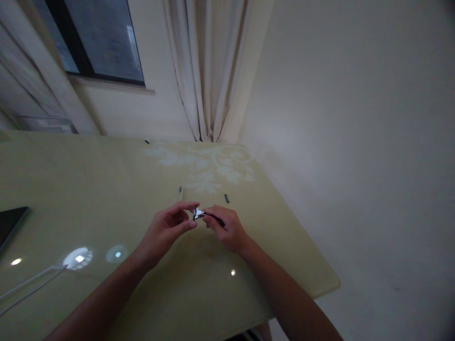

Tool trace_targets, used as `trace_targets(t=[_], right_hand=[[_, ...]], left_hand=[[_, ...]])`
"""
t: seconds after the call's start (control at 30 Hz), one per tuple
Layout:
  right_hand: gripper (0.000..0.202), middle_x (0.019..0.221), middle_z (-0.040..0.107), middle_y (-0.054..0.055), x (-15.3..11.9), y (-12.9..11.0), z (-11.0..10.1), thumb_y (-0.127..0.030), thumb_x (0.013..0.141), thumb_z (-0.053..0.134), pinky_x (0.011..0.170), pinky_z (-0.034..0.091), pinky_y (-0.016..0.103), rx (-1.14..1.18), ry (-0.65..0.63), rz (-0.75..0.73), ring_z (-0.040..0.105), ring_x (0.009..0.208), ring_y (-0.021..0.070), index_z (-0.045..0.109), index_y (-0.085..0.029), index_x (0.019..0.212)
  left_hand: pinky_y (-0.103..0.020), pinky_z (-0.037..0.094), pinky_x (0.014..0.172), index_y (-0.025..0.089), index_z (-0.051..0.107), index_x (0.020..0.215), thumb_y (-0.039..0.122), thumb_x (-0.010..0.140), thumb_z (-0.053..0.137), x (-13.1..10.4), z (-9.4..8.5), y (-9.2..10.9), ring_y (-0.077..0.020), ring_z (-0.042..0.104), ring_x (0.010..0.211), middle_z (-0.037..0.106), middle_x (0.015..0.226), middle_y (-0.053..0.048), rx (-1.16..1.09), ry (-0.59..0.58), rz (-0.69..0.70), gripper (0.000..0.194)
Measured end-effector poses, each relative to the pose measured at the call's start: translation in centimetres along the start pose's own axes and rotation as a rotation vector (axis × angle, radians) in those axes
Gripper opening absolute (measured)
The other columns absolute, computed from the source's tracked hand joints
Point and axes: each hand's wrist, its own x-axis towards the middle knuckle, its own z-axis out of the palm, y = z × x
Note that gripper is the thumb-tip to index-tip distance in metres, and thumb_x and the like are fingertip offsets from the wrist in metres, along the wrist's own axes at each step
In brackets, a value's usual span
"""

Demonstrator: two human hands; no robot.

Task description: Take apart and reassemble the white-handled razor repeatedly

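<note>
A razor (199, 214) with a silvery neck and a dark handle is held above the table, its head pointing left. My right hand (227, 227) is closed round the handle. The thumb and forefinger of my left hand (171, 225) pinch the two ends of the razor's head. Just beyond my left hand lies a thin white stick-like item with a dark tip (181, 192), perhaps a toothbrush. A small dark cartridge-like piece (226, 198) rests on the table beyond my right hand.
The glossy pale green table (284, 251) carries a dark flat device (10, 225) at the left edge and white cables (31, 284) at the lower left. A tiny dark object (147, 141) sits near the far edge. Curtains (209, 61) and a wall stand behind.
</note>
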Motion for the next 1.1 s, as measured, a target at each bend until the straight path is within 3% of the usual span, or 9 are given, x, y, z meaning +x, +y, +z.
trace_targets(t=[0.2,0.37,0.47,0.53,0.67,0.77,0.87,1.0,1.1], right_hand=[[0.024,0.083,0.069,0.004,0.3,0.0,0.3,-0.037,0.104,0.059,0.071,0.045,0.027,0.006,0.006,0.051,0.060,0.073,0.0154,0.074,-0.018,0.103],[0.025,0.076,0.063,-0.002,1.0,2.0,-0.3,-0.040,0.095,0.067,0.060,0.042,0.024,0.192,0.207,0.288,0.056,0.064,0.0132,0.061,-0.021,0.109],[0.028,0.078,0.066,0.000,1.4,4.6,-2.5,-0.045,0.089,0.067,0.052,0.040,0.024,0.245,0.372,0.417,0.055,0.057,0.0127,0.055,-0.021,0.096],[0.027,0.078,0.068,0.002,1.3,6.1,-4.4,-0.045,0.087,0.066,0.053,0.042,0.024,0.205,0.434,0.497,0.058,0.059,0.0142,0.055,-0.021,0.093],[0.018,0.078,0.071,0.005,0.9,7.8,-6.5,-0.037,0.085,0.066,0.064,0.048,0.028,-0.075,0.477,0.623,0.066,0.072,0.0187,0.065,-0.019,0.084],[0.016,0.082,0.075,0.007,0.8,8.2,-6.5,-0.032,0.085,0.068,0.071,0.048,0.030,-0.344,0.437,0.672,0.068,0.078,0.0204,0.074,-0.018,0.081],[0.017,0.082,0.077,0.008,1.0,8.4,-6.0,-0.032,0.087,0.067,0.070,0.046,0.030,-0.482,0.404,0.736,0.070,0.078,0.0222,0.078,-0.020,0.080],[0.017,0.078,0.075,0.008,1.3,9.3,-5.4,-0.030,0.087,0.068,0.067,0.045,0.031,-0.502,0.400,0.729,0.068,0.075,0.0226,0.077,-0.022,0.074],[0.018,0.070,0.068,0.006,1.3,9.8,-5.1,-0.032,0.082,0.073,0.063,0.042,0.029,-0.410,0.457,0.635,0.061,0.070,0.0212,0.071,-0.023,0.067]], left_hand=[[-0.025,0.048,0.067,0.022,0.076,0.121,0.042,0.078,0.083,0.1,0.0,0.1,-0.0143,0.059,0.072,0.066,0.077,0.000,0.032,-0.005,-0.012,0.048],[-0.029,0.053,0.070,0.023,0.069,0.130,0.055,0.080,0.075,1.1,-1.8,0.1,-0.0171,0.065,0.078,0.075,0.115,-0.008,0.202,0.135,-0.040,0.059],[-0.030,0.048,0.061,0.020,0.075,0.107,0.064,0.082,0.062,1.6,-3.2,-0.3,-0.0205,0.064,0.067,0.076,0.088,-0.006,0.513,0.223,-0.126,0.052],[-0.032,0.046,0.061,0.021,0.074,0.092,0.066,0.084,0.055,1.8,-3.6,-0.9,-0.0227,0.064,0.065,0.073,0.077,-0.005,0.734,0.216,-0.148,0.050],[-0.035,0.045,0.068,0.022,0.066,0.083,0.068,0.090,0.046,1.7,-3.2,-2.1,-0.0270,0.067,0.076,0.071,0.082,-0.008,1.038,0.160,-0.131,0.051],[-0.036,0.045,0.073,0.022,0.063,0.083,0.069,0.093,0.043,1.6,-2.7,-2.5,-0.0293,0.067,0.086,0.071,0.093,-0.011,1.182,0.134,-0.101,0.052],[-0.036,0.043,0.070,0.022,0.061,0.081,0.067,0.096,0.039,1.5,-2.3,-2.5,-0.0290,0.066,0.082,0.070,0.091,-0.011,1.272,0.073,-0.138,0.052],[-0.033,0.037,0.063,0.023,0.059,0.077,0.055,0.099,0.037,1.4,-2.4,-2.5,-0.0261,0.065,0.072,0.072,0.086,-0.010,1.302,0.042,-0.145,0.045],[-0.031,0.033,0.059,0.023,0.057,0.073,0.051,0.098,0.040,1.4,-2.7,-2.8,-0.0237,0.063,0.065,0.070,0.077,-0.008,1.247,0.068,-0.097,0.041]])
